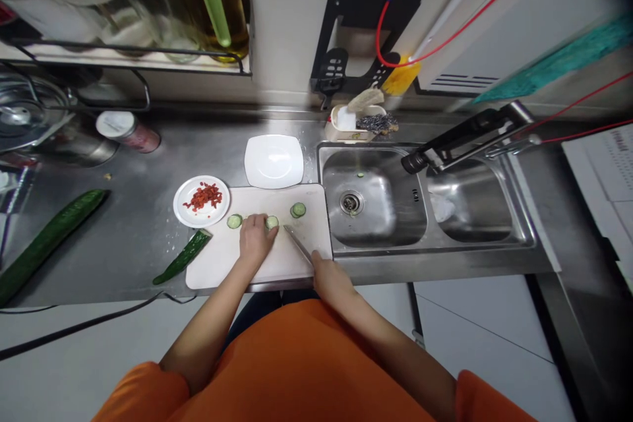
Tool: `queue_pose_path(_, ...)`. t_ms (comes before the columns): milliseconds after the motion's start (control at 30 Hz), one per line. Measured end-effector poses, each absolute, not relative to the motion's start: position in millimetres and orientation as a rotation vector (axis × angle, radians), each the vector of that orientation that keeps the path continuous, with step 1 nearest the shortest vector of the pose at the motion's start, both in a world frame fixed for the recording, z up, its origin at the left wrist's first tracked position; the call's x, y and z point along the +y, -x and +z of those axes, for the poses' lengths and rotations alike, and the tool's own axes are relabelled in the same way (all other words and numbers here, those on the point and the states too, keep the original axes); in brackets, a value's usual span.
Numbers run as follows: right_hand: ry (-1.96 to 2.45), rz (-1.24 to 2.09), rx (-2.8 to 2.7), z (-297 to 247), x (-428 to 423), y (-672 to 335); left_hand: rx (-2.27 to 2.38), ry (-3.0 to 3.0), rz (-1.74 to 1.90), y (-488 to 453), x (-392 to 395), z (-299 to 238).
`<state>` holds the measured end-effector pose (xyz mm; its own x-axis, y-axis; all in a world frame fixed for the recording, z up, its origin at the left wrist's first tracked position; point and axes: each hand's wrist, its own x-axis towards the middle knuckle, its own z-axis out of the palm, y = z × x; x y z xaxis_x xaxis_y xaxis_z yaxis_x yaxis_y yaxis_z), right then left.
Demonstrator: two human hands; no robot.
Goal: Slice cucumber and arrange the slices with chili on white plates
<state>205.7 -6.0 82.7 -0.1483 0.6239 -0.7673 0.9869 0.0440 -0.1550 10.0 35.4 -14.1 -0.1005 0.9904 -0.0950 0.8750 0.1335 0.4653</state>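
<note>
Left hand [254,237] on the white cutting board [277,264], fingers curled down over a cucumber piece [271,222], pinning it to the board. Right hand [330,277] at the board's near right corner, closed around the handle of a knife [298,244]; blade angles up-left, tip just beside the piece. Loose cucumber slices: one [234,221] left of the left hand, another [298,210] near the board's far right. Cucumber half [182,256] lies against the board's left edge. Round plate of chopped red pepper [201,201] touches the board's far-left corner; empty square plate [273,160] behind it. Whole cucumber [47,241] far left on the steel surface [138,224]. Sink [373,198] right of the board.
</note>
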Motion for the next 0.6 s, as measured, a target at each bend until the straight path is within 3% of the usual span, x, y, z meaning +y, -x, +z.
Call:
queue_pose_path(267, -1.612, -0.9, 1.85, 83.9, -0.8, -196.5, 1.841, -1.801, 0.507, -4.3, 34.8, -17.8)
queue_pose_path(600, -1.581, -0.886, 1.94, 83.9, 8.6, -178.5, 1.965, -1.738, 0.482, -3.3, 29.4, -14.2)
